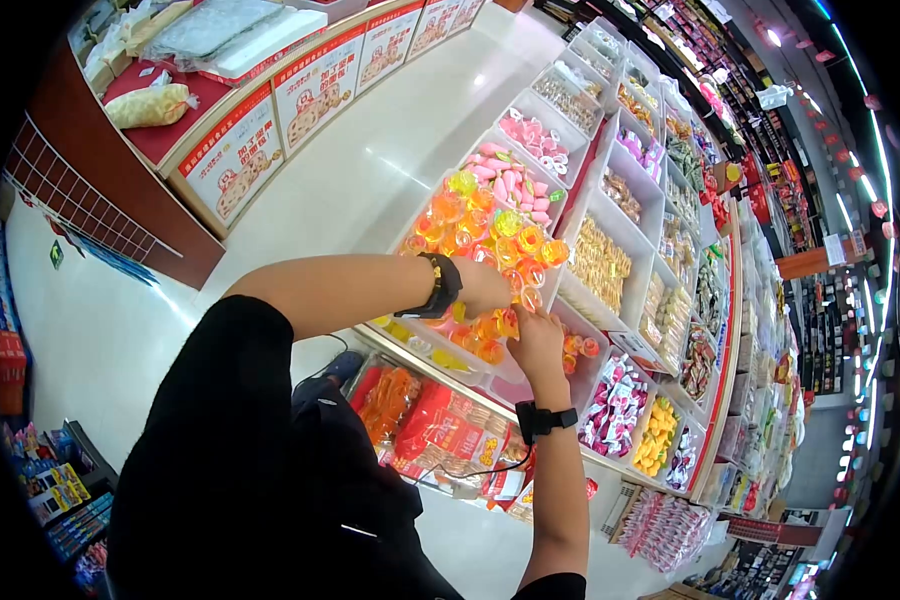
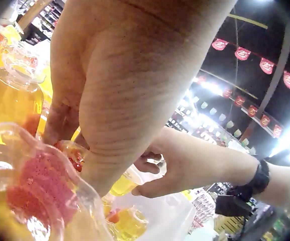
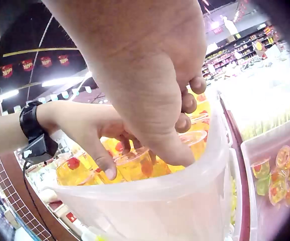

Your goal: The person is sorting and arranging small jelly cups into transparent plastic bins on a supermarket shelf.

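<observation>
Both hands are among clear jelly cups [image 1: 450, 215] with orange and yellow contents, heaped in a translucent plastic bin [image 3: 150, 206]. My left hand [image 1: 485, 288] reaches down into the heap, thumb and fingers around a jelly cup [image 3: 135, 168]; in the left wrist view its palm hides most of that cup. Close beside it, my right hand [image 1: 538, 345] is at the bin's near side, its fingers curled and its thumb against a jelly cup [image 3: 195, 143] just inside the rim. Dark bands with small cameras are on both wrists.
Adjoining bins hold pink wrapped sweets [image 1: 510, 180], stick-shaped snacks [image 1: 600, 262], purple-white packets [image 1: 615, 405] and yellow sweets [image 1: 656, 437]. Red packages [image 1: 450, 430] lie on a lower shelf near the body. A counter with red-white posters [image 1: 235, 165] stands across the aisle.
</observation>
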### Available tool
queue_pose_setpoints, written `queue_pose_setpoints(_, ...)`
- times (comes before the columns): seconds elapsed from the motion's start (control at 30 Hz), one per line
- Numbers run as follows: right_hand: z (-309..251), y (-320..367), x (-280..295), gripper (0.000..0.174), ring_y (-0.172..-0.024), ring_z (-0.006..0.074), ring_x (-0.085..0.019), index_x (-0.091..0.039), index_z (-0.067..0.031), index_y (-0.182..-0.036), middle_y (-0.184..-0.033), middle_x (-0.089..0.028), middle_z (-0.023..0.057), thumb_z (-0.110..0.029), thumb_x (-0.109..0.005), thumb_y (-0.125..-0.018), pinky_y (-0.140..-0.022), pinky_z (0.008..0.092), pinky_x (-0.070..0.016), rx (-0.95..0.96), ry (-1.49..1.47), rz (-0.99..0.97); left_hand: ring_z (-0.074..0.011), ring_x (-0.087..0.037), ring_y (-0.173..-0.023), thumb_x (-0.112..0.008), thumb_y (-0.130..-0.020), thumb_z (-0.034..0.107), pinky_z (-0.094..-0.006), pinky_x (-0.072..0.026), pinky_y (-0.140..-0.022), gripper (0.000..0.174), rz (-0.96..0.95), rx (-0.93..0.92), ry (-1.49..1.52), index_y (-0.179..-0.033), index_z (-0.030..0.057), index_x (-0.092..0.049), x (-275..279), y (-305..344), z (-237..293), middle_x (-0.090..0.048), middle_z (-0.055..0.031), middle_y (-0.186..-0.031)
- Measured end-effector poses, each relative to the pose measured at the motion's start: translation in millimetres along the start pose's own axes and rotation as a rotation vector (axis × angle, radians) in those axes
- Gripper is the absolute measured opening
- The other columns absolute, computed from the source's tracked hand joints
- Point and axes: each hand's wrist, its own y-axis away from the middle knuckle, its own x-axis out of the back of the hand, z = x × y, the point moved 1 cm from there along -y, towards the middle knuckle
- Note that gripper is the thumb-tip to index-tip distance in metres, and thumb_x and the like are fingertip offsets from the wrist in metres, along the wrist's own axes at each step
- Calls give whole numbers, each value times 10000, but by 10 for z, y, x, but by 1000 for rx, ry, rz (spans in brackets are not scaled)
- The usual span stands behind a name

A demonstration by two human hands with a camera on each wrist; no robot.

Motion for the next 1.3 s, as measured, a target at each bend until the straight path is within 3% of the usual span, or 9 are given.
queue_pose_setpoints(0.1, 1, -12, -17, 566, -974, 255, -650, -655, -80, -1191, -932, -720, 67, -89, -755, -634, -834, 419, -486, 13, 1, 3, -399, -664, -721, -756, -626, 80, -484, -513, -626, 185, 127, -99, 46, -748, -31, -675, -67, 1, -60, -655, -192, -718)
queue_pose_setpoints(0.2, 14, -20, -46, 575, -985, 260, -651, -655, -77, -1199, -939, -721, 73, -96, -757, -633, -839, 421, -486, 15, 13, -17, -394, -658, -703, -760, -619, 80, -485, -505, -619, 177, 159, -105, 39, -742, -25, -686, -88, -7, -81, -650, -186, -699)
queue_pose_setpoints(0.6, -32, -39, -13, 580, -980, 274, -651, -658, -67, -1194, -933, -719, 84, -117, -758, -625, -823, 440, -488, -9, 15, -53, -387, -681, -798, -793, -621, 109, -476, -537, -679, 270, 171, -85, 31, -852, -7, -714, -109, -8, -103, -694, -191, -811)
queue_pose_setpoints(0.83, -57, -35, 26, 573, -969, 276, -656, -669, -64, -1186, -921, -724, 94, -130, -771, -627, -834, 436, -481, -13, 11, -33, -385, -683, -806, -797, -629, 112, -480, -535, -682, 267, 163, -72, 23, -856, -3, -716, -74, 35, -83, -698, -188, -824)
queue_pose_setpoints(0.93, -26, -36, -18, 570, -921, 317, -658, -684, -92, -1172, -934, -699, 133, -165, -810, -622, -842, 442, -472, -52, -43, -53, -389, -682, -808, -793, -630, 106, -482, -534, -684, 267, 129, -65, 26, -857, -10, -713, -84, 12, -72, -698, -191, -827)
queue_pose_setpoints(1.3, -33, -94, 20, 569, -930, 308, -661, -699, -104, -1161, -904, -713, 121, -207, -825, -616, -823, 429, -467, -52, 20, -95, -393, -681, -793, -787, -627, 99, -485, -533, -671, 271, 156, -48, 52, -857, -18, -701, -128, -15, -113, -695, -193, -830)
